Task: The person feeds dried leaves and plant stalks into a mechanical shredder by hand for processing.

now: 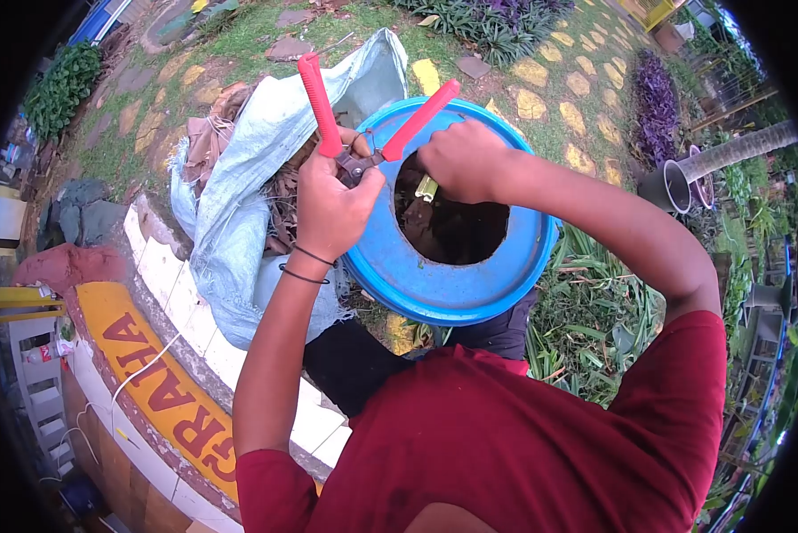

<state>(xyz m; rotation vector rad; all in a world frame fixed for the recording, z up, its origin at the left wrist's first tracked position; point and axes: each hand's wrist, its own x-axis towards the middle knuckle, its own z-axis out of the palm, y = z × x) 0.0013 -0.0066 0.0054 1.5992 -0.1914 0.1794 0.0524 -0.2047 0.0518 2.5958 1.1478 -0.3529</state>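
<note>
My left hand (pixel 337 200) is closed around the pivot area of red-handled shears (pixel 356 165), whose two handles spread apart and point upward. My right hand (pixel 463 162) is closed over the round opening of a blue barrel lid (pixel 386 235), holding a short pale green stalk (pixel 426 188) that hangs over the dark hole. Dry brown matter shows dimly inside the opening. Just left of the barrel lies a pale blue woven sack (pixel 239 213) with dry brown leaves (pixel 283 200) at its mouth.
Cut green leaves (pixel 594 320) lie on the ground right of the barrel. A curved tiled edge with a yellow lettered band (pixel 163 382) runs at lower left. Yellow stepping stones (pixel 530 104) cross the grass, and a pot (pixel 667 188) stands at the right.
</note>
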